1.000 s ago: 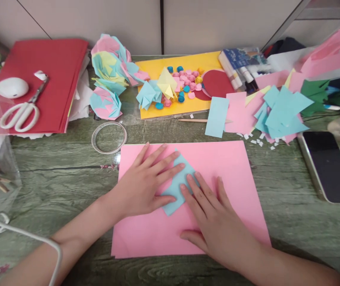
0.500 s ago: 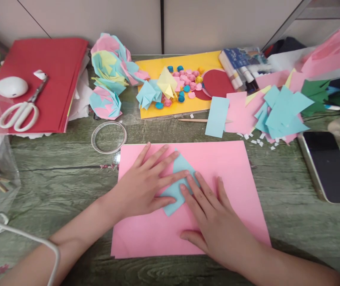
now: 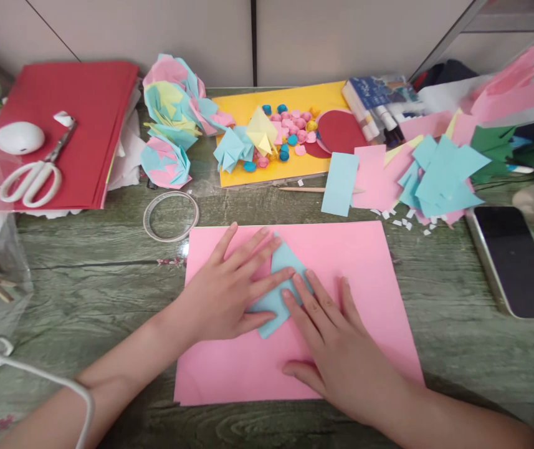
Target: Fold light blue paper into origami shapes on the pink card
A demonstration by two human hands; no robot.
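Note:
A small light-blue paper piece [image 3: 285, 259] lies flat near the middle of a pink sheet [image 3: 351, 249], partly covered by fingers. My left hand [image 3: 229, 287] rests on its left part with the fingers spread, palm down. From the right, my right hand [image 3: 332, 330] lies spread, its index and middle fingertips touching the blue paper's right edge and its thumb on the pink sheet. The two hands are close together, the left index fingertip beside the right fingertips. Neither hand grips anything.
Behind the sheet are a tape roll [image 3: 171, 216], folded paper shapes [image 3: 171, 118], a yellow sheet [image 3: 233, 178] with small paper pieces, and blue paper cuttings [image 3: 448, 174]. White scissors [image 3: 30, 182] lie on red paper [image 3: 84, 93]. A phone [image 3: 519, 262] is at the right, a white cable [image 3: 42, 374] at the left.

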